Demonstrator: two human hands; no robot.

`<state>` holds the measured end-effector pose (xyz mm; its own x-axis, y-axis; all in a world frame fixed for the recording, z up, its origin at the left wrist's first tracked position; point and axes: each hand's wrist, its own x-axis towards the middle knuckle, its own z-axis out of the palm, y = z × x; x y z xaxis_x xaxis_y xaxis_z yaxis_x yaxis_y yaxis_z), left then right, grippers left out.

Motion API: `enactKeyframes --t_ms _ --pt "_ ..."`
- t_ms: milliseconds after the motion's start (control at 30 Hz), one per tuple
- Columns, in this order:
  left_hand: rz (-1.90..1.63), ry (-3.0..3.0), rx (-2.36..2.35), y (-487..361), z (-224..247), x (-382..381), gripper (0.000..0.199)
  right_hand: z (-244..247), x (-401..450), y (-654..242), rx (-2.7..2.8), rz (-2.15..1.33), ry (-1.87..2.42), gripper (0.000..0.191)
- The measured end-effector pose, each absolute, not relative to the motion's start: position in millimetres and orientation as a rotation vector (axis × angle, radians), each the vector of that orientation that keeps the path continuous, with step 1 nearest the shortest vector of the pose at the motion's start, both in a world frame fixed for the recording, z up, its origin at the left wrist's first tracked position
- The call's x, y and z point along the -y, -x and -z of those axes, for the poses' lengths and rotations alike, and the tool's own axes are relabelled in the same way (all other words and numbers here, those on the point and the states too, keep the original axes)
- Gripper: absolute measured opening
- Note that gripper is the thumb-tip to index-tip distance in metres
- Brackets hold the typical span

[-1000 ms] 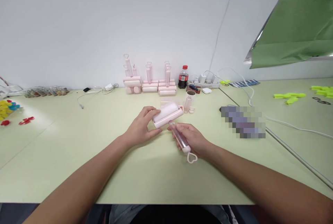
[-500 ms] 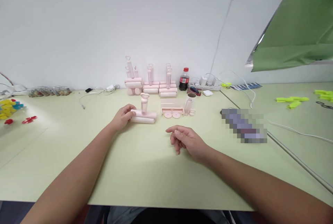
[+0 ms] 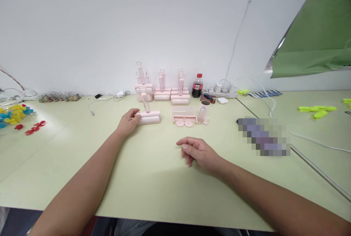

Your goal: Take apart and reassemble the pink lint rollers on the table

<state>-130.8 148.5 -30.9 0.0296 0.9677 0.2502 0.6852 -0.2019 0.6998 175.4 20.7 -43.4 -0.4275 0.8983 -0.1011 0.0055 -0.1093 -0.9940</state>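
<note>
My left hand grips the left end of a pink lint roller, thumb and fingers around it. The roller lies on the table with its clear handle pointing up, topped by a heart-shaped loop. My right hand hovers over the table with fingers loosely bent and apart, holding nothing. Beyond it lie loose lint roller parts: a pink cover with two round discs at its front, a clear handle, a small pink heart piece and a roll seen end-on.
Several assembled lint rollers stand by the wall, beside a cola bottle and a power strip. A blurred-out object and white cables lie right. Coloured pieces are at left, yellow-green ones at far right.
My left hand has moved the lint roller a little away from me and to the left, with its handle now leaning left. The right hand has barely moved; the view has shifted slightly.
</note>
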Motion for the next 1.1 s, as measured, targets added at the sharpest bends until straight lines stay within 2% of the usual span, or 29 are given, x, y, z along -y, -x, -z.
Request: enactKeyframes --t_ms 200,300,400,600,1100 --pt "-0.972 -2.324 -1.834 108 24 -136 0.045 43 -19 -175 1.509 -1.624 1.057 0.038" --pt "-0.957 -2.380 -2.010 88 18 -121 0.031 42 -18 -174 1.525 -1.624 1.070 0.037" --pt "-0.862 -2.542 -1.962 69 18 -106 0.023 41 -17 -173 1.536 -1.624 1.083 0.036" --pt "-0.596 -2.679 -1.908 56 32 -101 0.036 46 -18 -174 1.601 -1.591 1.102 0.034" --pt "-0.461 -2.477 -2.075 86 25 -183 0.053 41 -16 -170 1.631 -1.607 1.117 0.022"
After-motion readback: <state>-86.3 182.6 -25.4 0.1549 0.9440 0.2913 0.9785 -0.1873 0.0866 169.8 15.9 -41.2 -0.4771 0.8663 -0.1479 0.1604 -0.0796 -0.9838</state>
